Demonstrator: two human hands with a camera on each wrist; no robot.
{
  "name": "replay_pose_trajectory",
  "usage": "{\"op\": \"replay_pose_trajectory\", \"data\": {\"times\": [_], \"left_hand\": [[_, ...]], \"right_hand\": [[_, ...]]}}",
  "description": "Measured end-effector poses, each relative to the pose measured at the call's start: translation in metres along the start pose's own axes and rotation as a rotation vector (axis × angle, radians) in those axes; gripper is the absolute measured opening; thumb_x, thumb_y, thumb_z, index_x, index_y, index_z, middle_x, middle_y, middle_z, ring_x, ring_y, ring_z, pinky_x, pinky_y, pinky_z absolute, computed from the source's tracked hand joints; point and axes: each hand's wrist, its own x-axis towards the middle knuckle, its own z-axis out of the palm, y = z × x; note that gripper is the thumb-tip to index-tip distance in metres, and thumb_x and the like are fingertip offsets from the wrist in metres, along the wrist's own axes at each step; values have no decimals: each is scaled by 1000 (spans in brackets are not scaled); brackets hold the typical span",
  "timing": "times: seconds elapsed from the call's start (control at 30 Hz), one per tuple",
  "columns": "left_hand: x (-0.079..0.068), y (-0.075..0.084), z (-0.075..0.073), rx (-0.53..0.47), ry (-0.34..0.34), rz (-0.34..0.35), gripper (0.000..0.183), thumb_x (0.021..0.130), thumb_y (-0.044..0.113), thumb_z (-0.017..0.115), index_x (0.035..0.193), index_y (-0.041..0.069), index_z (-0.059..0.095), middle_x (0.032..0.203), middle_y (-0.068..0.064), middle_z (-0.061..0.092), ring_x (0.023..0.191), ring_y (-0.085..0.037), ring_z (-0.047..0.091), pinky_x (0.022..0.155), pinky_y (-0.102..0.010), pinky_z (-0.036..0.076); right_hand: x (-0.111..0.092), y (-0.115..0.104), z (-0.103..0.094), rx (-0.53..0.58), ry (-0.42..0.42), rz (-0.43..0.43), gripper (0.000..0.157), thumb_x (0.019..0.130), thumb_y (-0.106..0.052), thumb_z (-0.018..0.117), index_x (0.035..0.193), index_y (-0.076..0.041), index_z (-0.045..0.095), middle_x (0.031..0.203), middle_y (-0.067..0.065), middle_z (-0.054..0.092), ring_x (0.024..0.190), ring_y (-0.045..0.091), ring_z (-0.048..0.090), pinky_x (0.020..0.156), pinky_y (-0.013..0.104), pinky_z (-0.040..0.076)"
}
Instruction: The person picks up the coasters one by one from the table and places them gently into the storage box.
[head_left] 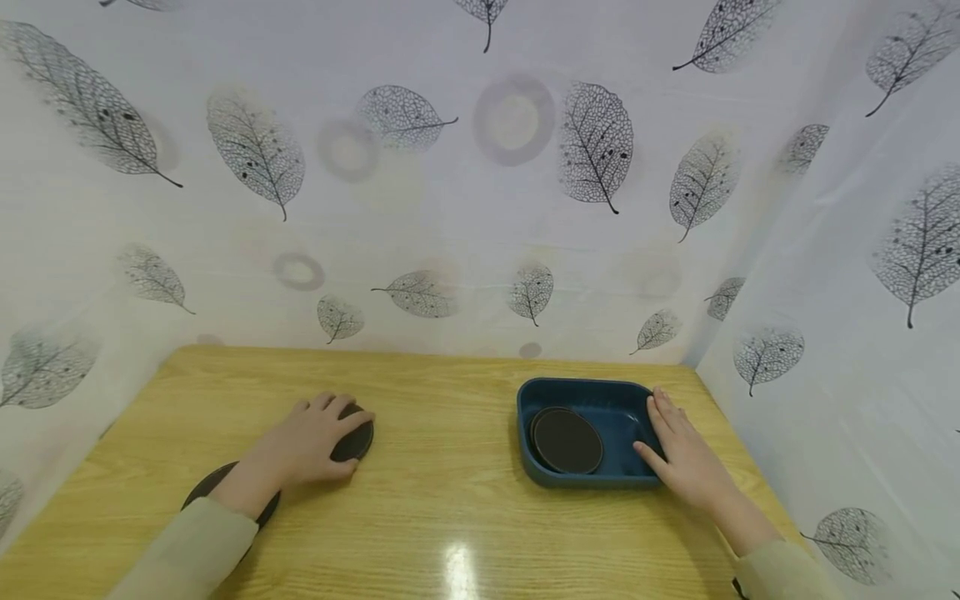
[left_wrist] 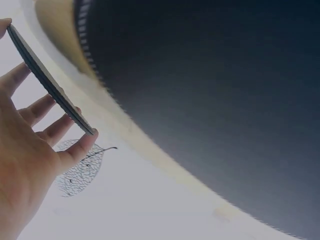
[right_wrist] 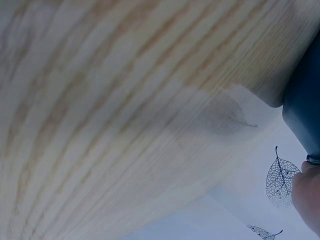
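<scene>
My left hand [head_left: 311, 442] holds a round black coaster [head_left: 355, 435] by its edge, fingers spread around the rim. The left wrist view shows this coaster [left_wrist: 52, 82] almost edge-on, thin and pale on one face. Beneath my left forearm lies another dark coaster [head_left: 212, 483], partly hidden; close to the wrist camera it appears as a big dark disc [left_wrist: 215, 105] with a stitched edge. On the right, my right hand [head_left: 686, 458] grips the right wall of a blue bin [head_left: 585, 481], thumb on the inner side. A black coaster [head_left: 567, 440] sits in the bin's left part.
Everything stands on a light wood-grain table [head_left: 435, 517]. A white curtain [head_left: 450, 208] with leaf prints hangs behind the table and along its right side.
</scene>
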Motion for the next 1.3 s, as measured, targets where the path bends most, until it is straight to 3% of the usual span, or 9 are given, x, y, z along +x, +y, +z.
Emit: {"op": "replay_pose_trajectory", "data": {"times": [0.37,0.57,0.93,1.3], "left_hand": [[29,17,-9,33,2,79,71,88,48,75,150,18,60,147,-21,57,132,-45,54,102,-67,48],[49,34,-18,26,4,132,70,88,46,75,150,18,60,146,-20,56,131,-44,53,101,-67,48],[88,67,-26,21,-64,200,72,92,49,71,156,24,53,153,-18,51,138,-43,49,108,-66,44],[116,101,-33,71,-38,302,73,91,51,72,156,26,53,150,-15,53,134,-38,52,106,-59,47]], "right_hand": [[0,-2,-1,2,-1,-1,83,107,-36,61,162,13,25,173,33,16,161,49,18,135,49,8],[0,-3,-2,4,1,2,82,107,-37,60,162,14,26,173,33,16,162,49,18,135,51,9],[-1,-6,-3,24,10,1,82,107,-33,62,162,14,25,173,33,16,161,50,18,134,53,11],[0,-1,-2,14,13,-5,83,108,-38,59,163,13,24,174,32,14,162,48,16,135,51,9]]}}
